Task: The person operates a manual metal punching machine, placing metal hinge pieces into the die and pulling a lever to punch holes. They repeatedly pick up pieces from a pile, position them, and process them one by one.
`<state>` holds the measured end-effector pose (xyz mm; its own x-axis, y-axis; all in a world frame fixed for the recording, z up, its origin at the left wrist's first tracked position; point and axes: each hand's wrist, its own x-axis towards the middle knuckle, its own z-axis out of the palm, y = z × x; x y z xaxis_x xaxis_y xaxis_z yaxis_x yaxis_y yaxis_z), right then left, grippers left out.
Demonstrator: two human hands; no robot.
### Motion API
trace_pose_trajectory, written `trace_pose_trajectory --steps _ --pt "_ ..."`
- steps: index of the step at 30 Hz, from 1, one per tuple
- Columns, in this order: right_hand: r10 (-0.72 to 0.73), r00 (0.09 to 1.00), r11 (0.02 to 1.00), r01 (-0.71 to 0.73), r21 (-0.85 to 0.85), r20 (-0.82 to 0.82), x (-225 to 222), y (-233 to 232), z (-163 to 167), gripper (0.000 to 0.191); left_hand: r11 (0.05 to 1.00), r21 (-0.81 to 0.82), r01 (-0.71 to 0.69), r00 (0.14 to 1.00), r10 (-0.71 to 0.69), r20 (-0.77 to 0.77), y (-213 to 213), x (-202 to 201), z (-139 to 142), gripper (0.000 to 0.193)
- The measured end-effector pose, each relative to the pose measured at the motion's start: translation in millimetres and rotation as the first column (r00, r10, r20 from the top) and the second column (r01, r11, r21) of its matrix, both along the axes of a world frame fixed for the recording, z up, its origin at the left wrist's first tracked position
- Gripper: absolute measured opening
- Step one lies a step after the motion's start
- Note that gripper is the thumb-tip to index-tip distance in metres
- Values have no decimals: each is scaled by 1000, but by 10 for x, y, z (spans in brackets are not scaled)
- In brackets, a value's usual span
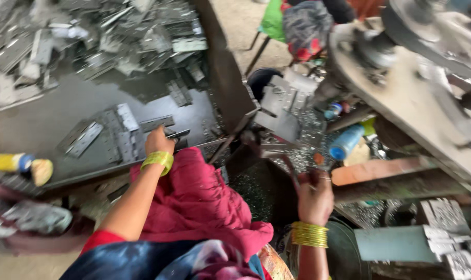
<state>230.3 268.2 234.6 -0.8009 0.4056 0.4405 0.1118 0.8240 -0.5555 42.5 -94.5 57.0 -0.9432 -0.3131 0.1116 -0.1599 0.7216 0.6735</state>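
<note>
Left hand (158, 141) on metal strip (177, 135); right hand (315, 196) gripping rod (287, 165).

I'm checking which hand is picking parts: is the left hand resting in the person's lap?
No, the left hand is stretched out onto the dark tray, fingers on a flat metal piece.

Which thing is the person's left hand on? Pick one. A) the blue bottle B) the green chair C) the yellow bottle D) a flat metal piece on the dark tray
D: the left hand rests on a flat metal piece lying on the dark tray, away from both bottles.
</note>
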Motion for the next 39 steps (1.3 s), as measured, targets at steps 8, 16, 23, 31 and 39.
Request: trace_pose_trajectory --steps 8,16,23,31,39 --pt "-69 987 976 97 -197 146 89 41 -173 32 865 311 395 841 -204 -501 1543 106 1767 25" --pt "-72 980 963 116 -242 186 113 17 -80 34 793 -494 356 615 -597 -515 1524 265 1964 55" --pt "-78 979 962 124 -242 190 110 -3 -80 33 534 -676 507 691 -721 -52 1784 149 1761 42" --pt "-57 977 955 114 -274 207 141 -13 -6 33 609 -428 668 626 -771 -120 2901 517 1409 44" --pt "18 899 936 139 -324 437 78 5 133 45 427 -625 653 691 -675 260 2847 266 1821 41"
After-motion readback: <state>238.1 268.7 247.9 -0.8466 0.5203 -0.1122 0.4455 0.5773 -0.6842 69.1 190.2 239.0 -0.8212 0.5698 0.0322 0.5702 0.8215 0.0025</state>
